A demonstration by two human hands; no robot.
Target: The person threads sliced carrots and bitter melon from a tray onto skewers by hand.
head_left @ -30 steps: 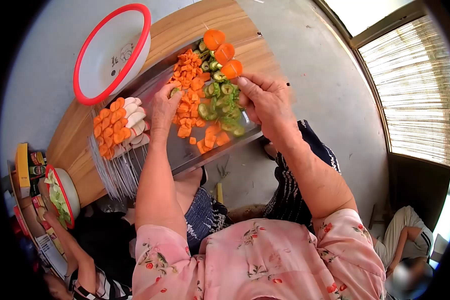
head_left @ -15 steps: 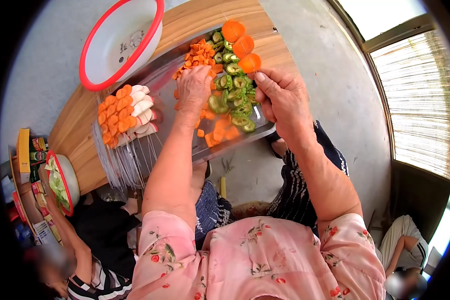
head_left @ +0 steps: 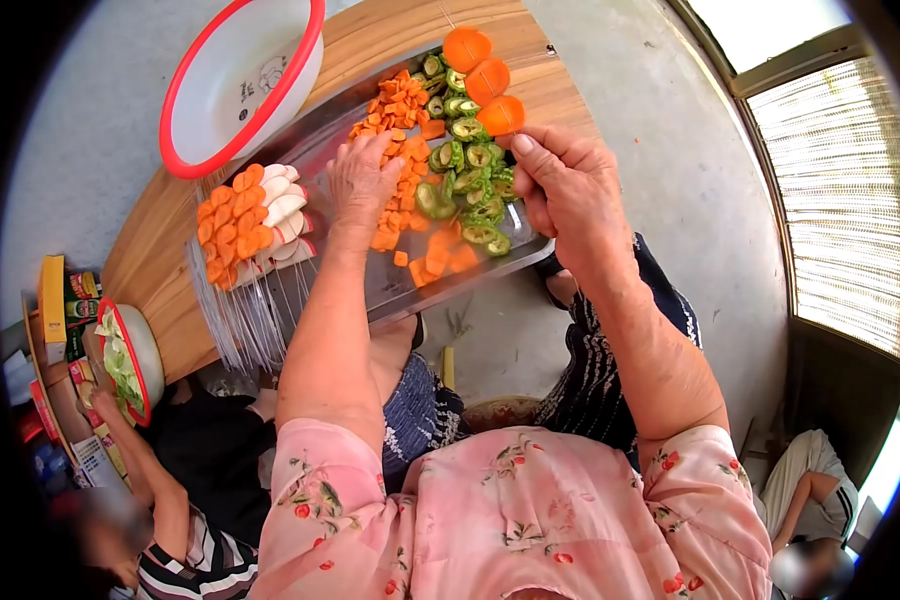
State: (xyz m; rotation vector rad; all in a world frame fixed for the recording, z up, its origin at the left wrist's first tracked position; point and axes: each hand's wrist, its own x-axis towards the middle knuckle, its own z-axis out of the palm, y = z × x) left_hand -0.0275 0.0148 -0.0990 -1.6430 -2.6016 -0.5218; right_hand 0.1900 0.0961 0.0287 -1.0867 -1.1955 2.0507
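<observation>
My right hand (head_left: pixel 570 190) is closed, thumb and finger pinching one end of a thin skewer (head_left: pixel 449 14). Three round orange carrot slices (head_left: pixel 488 80) are threaded on it, running up and away from my fingertips. My left hand (head_left: pixel 363 175) reaches into the metal tray (head_left: pixel 355 285), fingers somewhat apart, at a heap of small carrot pieces (head_left: pixel 395 105); nothing shows in its fingers. Between my hands lie green hollow-centred rings (head_left: pixel 478 180) that look like bitter melon. At the tray's left end rest loaded skewers with carrot slices (head_left: pixel 235 215) and white, pink-edged slices (head_left: pixel 285 210).
A white basin (head_left: pixel 240 85) with a red rim stands on the wooden table (head_left: pixel 160 260). Thin skewer ends (head_left: pixel 235 320) stick out over the near edge. At left, a co-worker's hand (head_left: pixel 100 400) is beside a bowl of leaves (head_left: pixel 130 365). Another person (head_left: pixel 810 490) sits lower right.
My left hand has drawn back slightly to the left, uncovering more carrot pieces. My right hand still holds the skewer in about the same place, with three slices on it.
</observation>
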